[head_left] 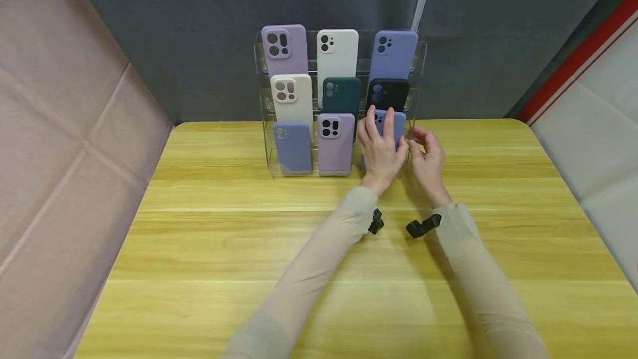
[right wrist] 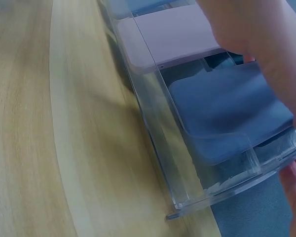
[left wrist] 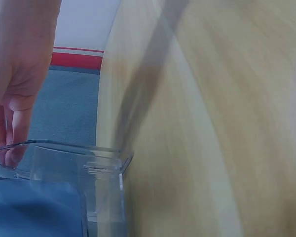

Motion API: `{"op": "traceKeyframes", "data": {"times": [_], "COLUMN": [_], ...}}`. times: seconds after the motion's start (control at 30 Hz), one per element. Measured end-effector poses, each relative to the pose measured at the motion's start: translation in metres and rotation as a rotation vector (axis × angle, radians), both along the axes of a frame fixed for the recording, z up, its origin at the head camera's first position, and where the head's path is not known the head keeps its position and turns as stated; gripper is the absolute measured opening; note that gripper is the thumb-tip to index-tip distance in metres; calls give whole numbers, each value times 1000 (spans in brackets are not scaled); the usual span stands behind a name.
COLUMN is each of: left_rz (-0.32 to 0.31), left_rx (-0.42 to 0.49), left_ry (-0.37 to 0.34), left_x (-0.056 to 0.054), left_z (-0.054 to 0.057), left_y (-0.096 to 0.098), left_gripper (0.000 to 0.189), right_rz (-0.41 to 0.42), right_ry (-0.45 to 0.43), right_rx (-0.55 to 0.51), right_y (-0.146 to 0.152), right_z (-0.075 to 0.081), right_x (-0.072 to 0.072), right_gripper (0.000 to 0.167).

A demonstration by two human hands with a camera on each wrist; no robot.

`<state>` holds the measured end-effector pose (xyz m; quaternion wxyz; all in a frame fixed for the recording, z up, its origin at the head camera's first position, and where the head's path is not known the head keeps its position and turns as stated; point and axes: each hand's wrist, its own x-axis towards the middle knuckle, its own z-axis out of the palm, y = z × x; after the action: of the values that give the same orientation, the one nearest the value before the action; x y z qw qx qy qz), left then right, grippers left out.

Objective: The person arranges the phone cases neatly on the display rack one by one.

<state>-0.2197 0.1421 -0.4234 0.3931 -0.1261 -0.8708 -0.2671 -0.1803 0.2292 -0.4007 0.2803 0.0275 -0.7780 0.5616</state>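
A blue phone case [head_left: 398, 126] sits in the bottom right slot of a clear tiered display stand [head_left: 266, 154]. My left hand [head_left: 380, 155] grips this case from the front, its fingers reaching up to the top edge and its thumb at the right side. In the right wrist view the lower end of the blue case [right wrist: 232, 106] shows behind the clear front lip. My right hand [head_left: 427, 164] pinches the right side edge of the stand. From the left wrist, the right hand's fingers [left wrist: 19, 126] appear around the clear rim.
Purple [head_left: 286, 62], white [head_left: 337, 62], blue [head_left: 394, 60], dark green [head_left: 341, 93] and black [head_left: 394, 93] phone cases fill the stand's tiers. A light purple case [head_left: 336, 145] stands just left of my left hand. The stand is on a wooden table [head_left: 224, 237] before a grey curtain [head_left: 174, 32].
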Motion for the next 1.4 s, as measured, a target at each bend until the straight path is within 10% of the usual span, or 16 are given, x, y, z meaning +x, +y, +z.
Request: {"op": "traceKeyframes", "data": {"times": [1.07,1.4], "left_rz": [105,-71], "left_rx": [9,66], "left_ry": [-55,3], "left_x": [13,27], "left_z": [-11,15], "left_y": [7,-26], "left_gripper": [58,54], "right_rz": [32,2], "right_ry": [-52,-85], "right_rx": [-117,-56], "right_y": [3,6], "right_z": [-5,7], "right_x": [3,20], "right_gripper": [28,29]}}
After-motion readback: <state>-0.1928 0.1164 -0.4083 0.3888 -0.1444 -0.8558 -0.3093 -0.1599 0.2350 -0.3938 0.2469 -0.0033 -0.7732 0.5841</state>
